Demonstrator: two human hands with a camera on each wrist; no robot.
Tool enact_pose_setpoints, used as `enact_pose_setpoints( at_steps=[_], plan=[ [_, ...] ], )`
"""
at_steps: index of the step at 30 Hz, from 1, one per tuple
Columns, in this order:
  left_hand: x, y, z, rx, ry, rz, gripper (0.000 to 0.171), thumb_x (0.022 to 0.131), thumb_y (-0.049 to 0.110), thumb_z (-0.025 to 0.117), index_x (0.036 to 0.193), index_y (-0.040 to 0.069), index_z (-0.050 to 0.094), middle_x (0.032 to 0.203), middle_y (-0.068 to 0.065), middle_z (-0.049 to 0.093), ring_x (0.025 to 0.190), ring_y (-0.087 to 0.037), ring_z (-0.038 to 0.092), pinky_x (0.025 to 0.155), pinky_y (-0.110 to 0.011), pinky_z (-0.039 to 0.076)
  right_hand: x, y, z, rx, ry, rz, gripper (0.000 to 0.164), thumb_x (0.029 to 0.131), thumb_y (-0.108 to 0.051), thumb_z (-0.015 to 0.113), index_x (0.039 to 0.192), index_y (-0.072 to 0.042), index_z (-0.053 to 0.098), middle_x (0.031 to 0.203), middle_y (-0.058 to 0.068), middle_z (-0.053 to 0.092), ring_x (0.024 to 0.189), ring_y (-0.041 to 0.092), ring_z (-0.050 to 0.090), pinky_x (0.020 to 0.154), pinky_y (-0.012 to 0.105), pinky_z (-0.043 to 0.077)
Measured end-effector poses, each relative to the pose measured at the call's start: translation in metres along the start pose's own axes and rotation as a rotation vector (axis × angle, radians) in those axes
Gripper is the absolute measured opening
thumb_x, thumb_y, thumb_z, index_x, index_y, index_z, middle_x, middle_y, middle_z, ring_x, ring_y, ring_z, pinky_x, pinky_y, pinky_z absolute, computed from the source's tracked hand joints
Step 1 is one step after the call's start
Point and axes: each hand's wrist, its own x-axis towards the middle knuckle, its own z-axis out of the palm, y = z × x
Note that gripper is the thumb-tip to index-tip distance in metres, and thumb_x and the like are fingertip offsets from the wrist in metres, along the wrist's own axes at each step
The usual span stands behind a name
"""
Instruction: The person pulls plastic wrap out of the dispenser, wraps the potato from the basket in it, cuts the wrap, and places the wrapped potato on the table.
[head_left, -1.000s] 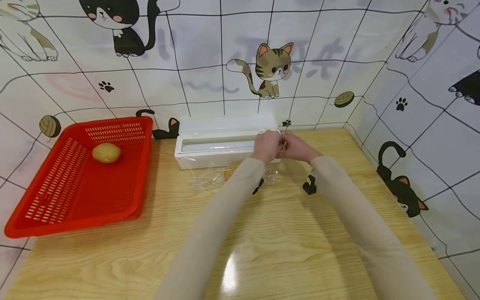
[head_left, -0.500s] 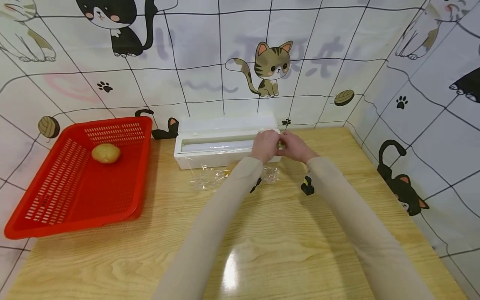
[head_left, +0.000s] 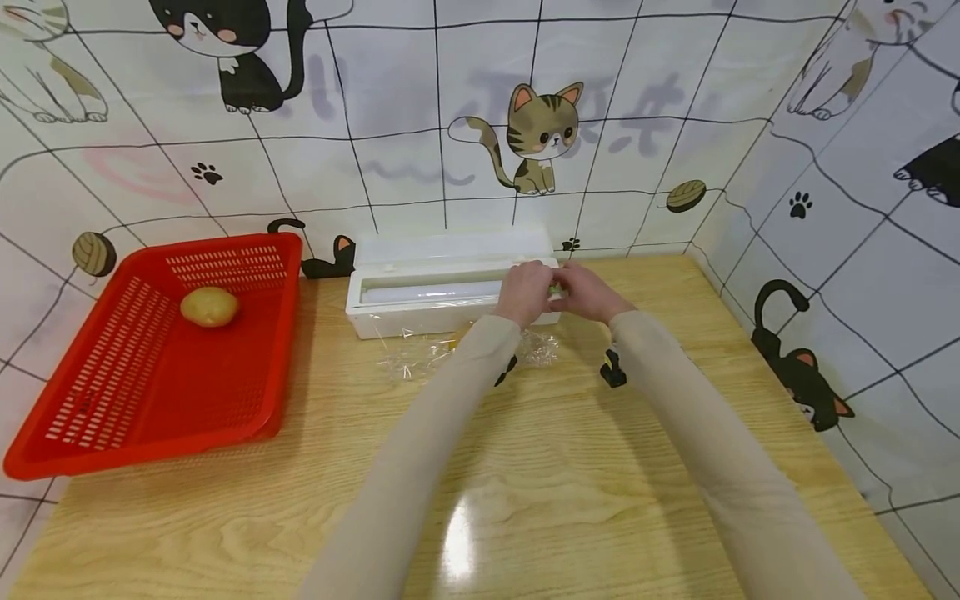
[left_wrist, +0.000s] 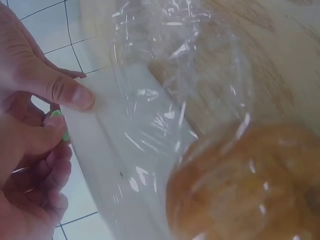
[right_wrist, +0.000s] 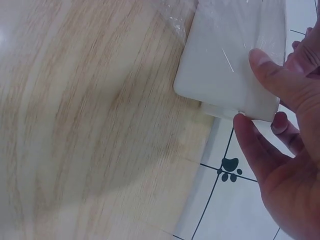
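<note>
A white cling film box [head_left: 405, 323] stands at the back of the table, its lid [head_left: 457, 247] raised and a film roll [head_left: 427, 292] inside. My left hand [head_left: 523, 292] is at its right end, pinching a small green piece [left_wrist: 65, 134] between thumb and finger by the box's edge. Beside it, my right hand [head_left: 591, 293] grips the box's right end, thumb on the white face and a fingertip at the corner. Clear film [head_left: 408, 360] hangs over the box front. Under it lies a round orange-brown item [left_wrist: 240, 185], mostly hidden by my left sleeve in the head view.
A red plastic basket [head_left: 142, 454] stands at the left of the table with one potato [head_left: 209, 307] in it. Cat-patterned walls [head_left: 390, 100] close off the back and right side. The wooden table [head_left: 570, 492] reaches toward me in front of the box.
Both hands have shifted very slightly left, still together at the box's right end. The box, film and basket look the same.
</note>
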Motion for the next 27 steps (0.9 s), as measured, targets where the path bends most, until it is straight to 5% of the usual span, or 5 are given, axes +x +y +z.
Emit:
enact_pose_setpoints(
  at_steps=[7, 17, 27],
  plan=[
    [-0.013, -0.034, -0.016, 0.005, -0.082, -0.037, 0.008, 0.092, 0.014, 0.066, 0.093, 0.007, 0.069, 0.094, -0.004, 0.066, 0.09, -0.019, 0.061, 0.082, -0.032, 0.049, 0.004, -0.003, -0.005, 0.006, -0.026, 0.071, 0.026, 0.084, -0.012, 0.076, 0.095, 0.002, 0.057, 0.09, 0.013, 0.046, 0.082, 0.028, 0.041, 0.073, 0.04, 0.035],
    [-0.06, -0.1, -0.033, -0.12, -0.133, -0.056, 0.01, 0.095, 0.012, 0.063, 0.089, 0.003, 0.065, 0.089, -0.007, 0.061, 0.083, -0.021, 0.055, 0.078, -0.035, 0.046, -0.007, 0.007, -0.003, 0.096, -0.016, 0.071, 0.026, 0.086, -0.012, 0.074, 0.101, 0.002, 0.059, 0.088, 0.012, 0.04, 0.08, 0.026, 0.037, 0.07, 0.038, 0.033],
    [-0.08, -0.119, -0.028, -0.071, -0.063, -0.044, 0.012, 0.096, 0.02, 0.062, 0.098, 0.008, 0.063, 0.096, -0.005, 0.058, 0.089, -0.025, 0.054, 0.081, -0.044, 0.043, -0.005, 0.001, 0.003, 0.124, 0.002, 0.049, 0.022, 0.087, -0.01, 0.072, 0.102, 0.0, 0.059, 0.089, 0.011, 0.037, 0.079, 0.026, 0.037, 0.071, 0.039, 0.032]
  ],
)
